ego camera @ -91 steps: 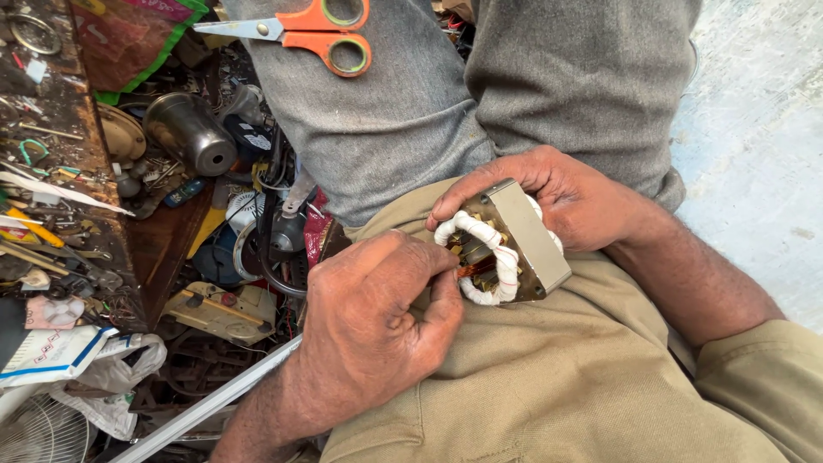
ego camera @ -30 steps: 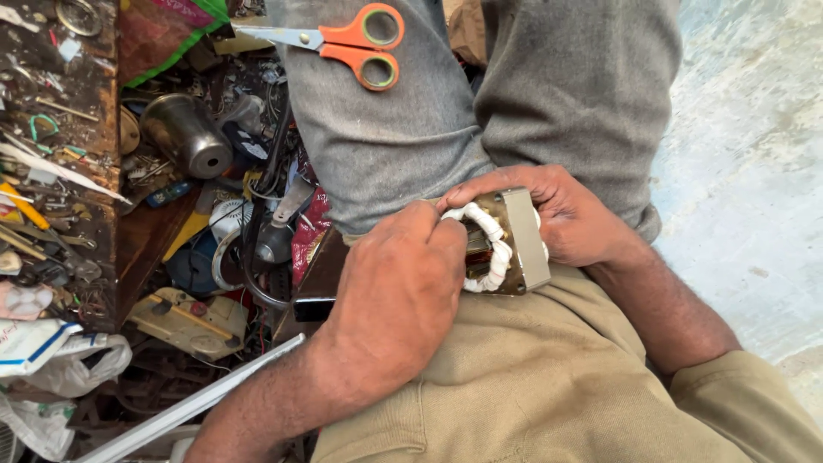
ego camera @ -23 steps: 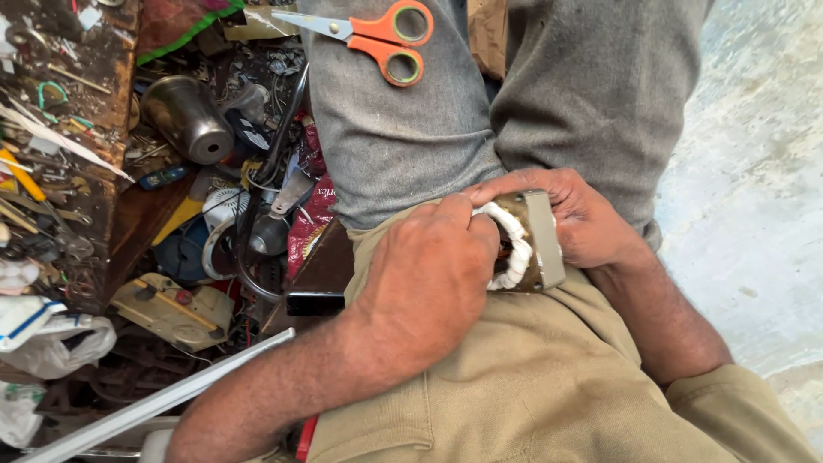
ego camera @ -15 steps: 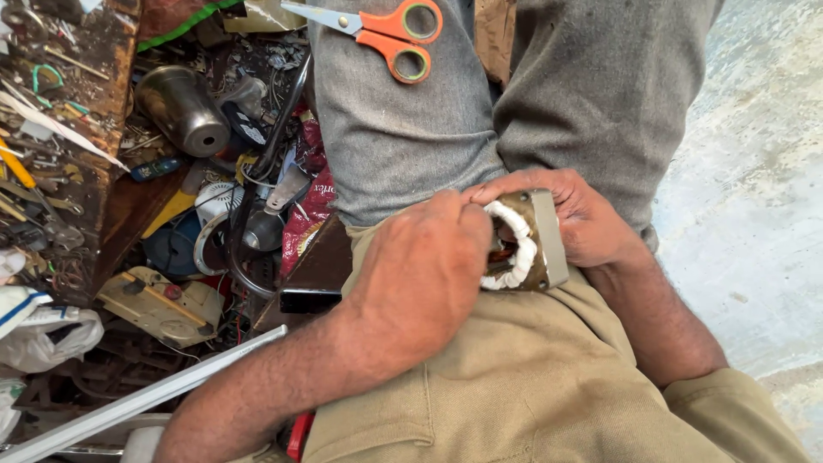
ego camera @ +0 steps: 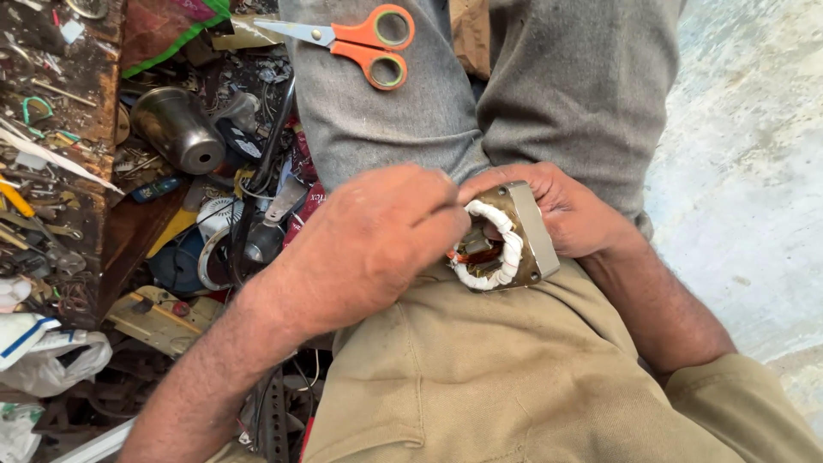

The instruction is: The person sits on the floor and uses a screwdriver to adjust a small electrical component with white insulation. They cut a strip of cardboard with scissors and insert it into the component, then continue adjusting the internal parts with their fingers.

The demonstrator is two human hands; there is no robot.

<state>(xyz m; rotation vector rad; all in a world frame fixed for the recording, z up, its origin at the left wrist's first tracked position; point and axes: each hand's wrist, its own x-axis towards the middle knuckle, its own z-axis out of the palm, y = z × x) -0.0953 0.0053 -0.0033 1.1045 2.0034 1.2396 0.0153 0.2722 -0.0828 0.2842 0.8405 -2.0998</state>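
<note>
My right hand (ego camera: 570, 214) is clamped around the motor stator (ego camera: 506, 240), fingers wrapped over its metal frame, holding it tilted against my lap on the tan trousers (ego camera: 514, 377). The stator's white-wrapped winding (ego camera: 507, 249) faces my left hand (ego camera: 377, 240), with copper wire visible inside the bore. My left hand is closed, fingertips pressed together at the winding's edge; I cannot tell whether they pinch a wire or a tool. 1 pair of orange-handled scissors (ego camera: 364, 43) lies on the grey trouser leg (ego camera: 386, 120) above. A metal cup (ego camera: 176, 129) sits among the clutter at left.
</note>
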